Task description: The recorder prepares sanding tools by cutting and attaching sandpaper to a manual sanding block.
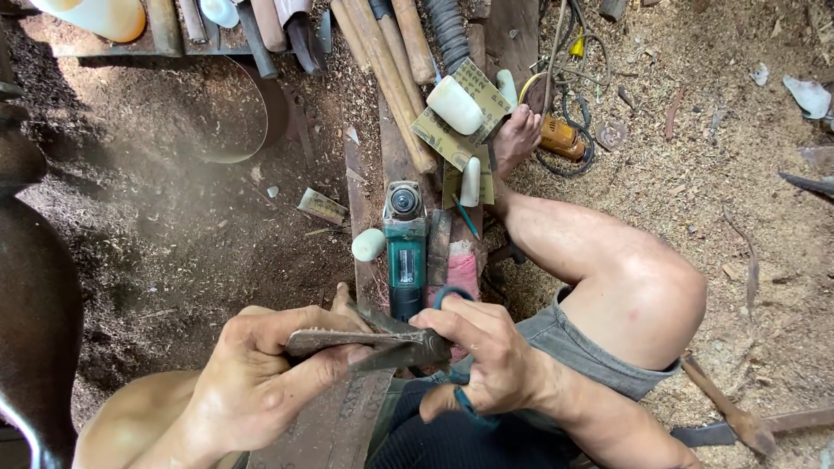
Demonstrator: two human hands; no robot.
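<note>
The person is sitting low on the sawdust floor (747,156), and both hands are meeting right in front of the lap. The left hand (256,382) is wrapping its fingers (261,323) around a flat grey metal blade (326,340), thumb pressing underneath, so the piece is lying level and steady. The right hand (486,347) is pinching scissors (408,343), fingers closed tight through and around the blue handle (452,295), with the dark tips crossing the metal blade where the two hands meet; whether they are cutting or scraping, I cannot tell. The work is hovering above a wooden plank (334,426) serving as a bench, probably so it is staying close to the eyes and braced between the knees.

Just ahead, a green angle grinder (406,247) is lying lengthwise on the boards, disc end pointing away, within easy reach. A small white plastic piece (367,244) is resting just beside it on the left. Further off, sheets of sandpaper (456,130) are lying under a white handle blank (453,105), near wooden handles (387,69) propped together. The bare foot (517,135) is resting beside an orange tool (560,137) and its cables
</note>
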